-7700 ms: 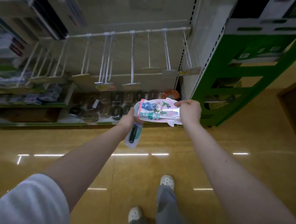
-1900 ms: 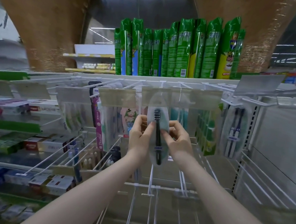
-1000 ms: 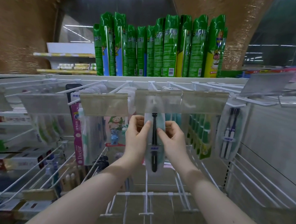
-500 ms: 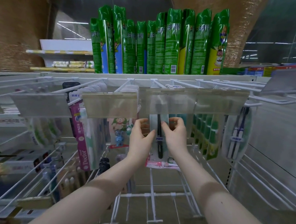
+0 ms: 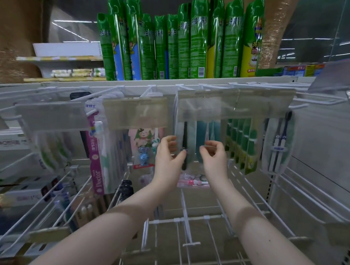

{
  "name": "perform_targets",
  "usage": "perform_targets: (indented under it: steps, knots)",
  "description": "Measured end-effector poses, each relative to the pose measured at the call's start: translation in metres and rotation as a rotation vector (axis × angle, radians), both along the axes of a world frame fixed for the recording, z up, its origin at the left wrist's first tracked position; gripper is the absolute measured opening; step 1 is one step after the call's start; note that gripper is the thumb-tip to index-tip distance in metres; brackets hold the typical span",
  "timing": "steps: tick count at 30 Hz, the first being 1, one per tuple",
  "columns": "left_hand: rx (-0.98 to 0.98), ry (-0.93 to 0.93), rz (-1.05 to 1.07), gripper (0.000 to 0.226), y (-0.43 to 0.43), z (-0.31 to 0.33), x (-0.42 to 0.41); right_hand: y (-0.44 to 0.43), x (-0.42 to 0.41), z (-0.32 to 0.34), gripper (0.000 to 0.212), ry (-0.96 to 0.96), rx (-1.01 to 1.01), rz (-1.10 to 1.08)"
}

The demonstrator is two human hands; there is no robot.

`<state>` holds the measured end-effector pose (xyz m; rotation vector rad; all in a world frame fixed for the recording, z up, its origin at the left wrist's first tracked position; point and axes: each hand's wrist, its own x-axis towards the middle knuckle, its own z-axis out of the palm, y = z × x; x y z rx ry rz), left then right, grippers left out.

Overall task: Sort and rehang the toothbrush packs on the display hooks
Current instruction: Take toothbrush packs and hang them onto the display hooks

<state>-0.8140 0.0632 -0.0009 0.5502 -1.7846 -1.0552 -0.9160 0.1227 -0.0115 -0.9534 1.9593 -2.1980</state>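
Note:
A clear pack with one black toothbrush point(image 5: 186, 147) hangs from a white display hook behind a cloudy price-tag holder point(image 5: 199, 108). My left hand point(image 5: 169, 155) pinches the pack's left edge between thumb and fingers. My right hand point(image 5: 213, 157) hovers just right of the pack with loosely curled fingers and holds nothing. A pink toothbrush pack point(image 5: 193, 182) lies flat on the lower wire hooks below my hands.
More packs hang alongside: a twin dark-brush pack point(image 5: 278, 147) at right, green packs point(image 5: 242, 145), a children's bunny pack point(image 5: 145, 148) and a pink "Doctor" pack point(image 5: 96, 160) at left. Green spray cans point(image 5: 174, 43) stand on the top shelf. Bare white hooks point(image 5: 185, 220) jut out below.
Both hands held the black toothbrush pack while sliding it up onto the hook. Now it hangs there and my right hand has let go and drawn slightly right.

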Motion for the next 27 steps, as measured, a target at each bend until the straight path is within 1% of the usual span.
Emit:
perform_targets:
  steps: [6, 8, 14, 15, 17, 18, 20, 22, 25, 27]
  knots:
    - [0.056, 0.028, -0.014, 0.034, 0.025, 0.002, 0.02, 0.029, 0.008, -0.006, 0.025, -0.048, 0.047, 0.076]
    - [0.089, 0.029, 0.01, 0.031, 0.036, 0.001, 0.024, 0.043, 0.01, -0.007, 0.022, -0.092, 0.057, 0.111]
    - [0.096, -0.028, 0.033, 0.016, 0.067, -0.013, 0.029, 0.066, 0.016, -0.015, 0.009, -0.308, 0.062, 0.141]
    - [0.113, -0.033, 0.037, 0.015, 0.07, -0.015, 0.029, 0.067, 0.017, -0.018, 0.009, -0.356, 0.056, 0.145]
    - [0.17, -0.045, 0.077, 0.013, 0.078, -0.019, 0.03, 0.074, 0.02, -0.02, 0.02, -0.499, 0.035, 0.18]
    - [0.195, -0.064, 0.1, 0.012, 0.081, -0.021, 0.03, 0.078, 0.022, -0.021, 0.025, -0.574, 0.03, 0.198]
    - [0.237, -0.151, 0.132, 0.01, 0.086, -0.024, 0.031, 0.083, 0.026, -0.023, 0.026, -0.689, 0.065, 0.227]
    - [0.284, -0.255, 0.163, 0.01, 0.085, -0.028, 0.032, 0.084, 0.027, -0.027, 0.036, -0.794, 0.098, 0.263]
    - [0.321, -0.365, 0.185, 0.025, 0.076, -0.034, 0.032, 0.081, 0.031, -0.032, 0.041, -0.907, 0.107, 0.308]
    - [0.322, -0.396, 0.193, 0.029, 0.069, -0.038, 0.032, 0.073, 0.031, -0.037, 0.043, -0.949, 0.119, 0.315]
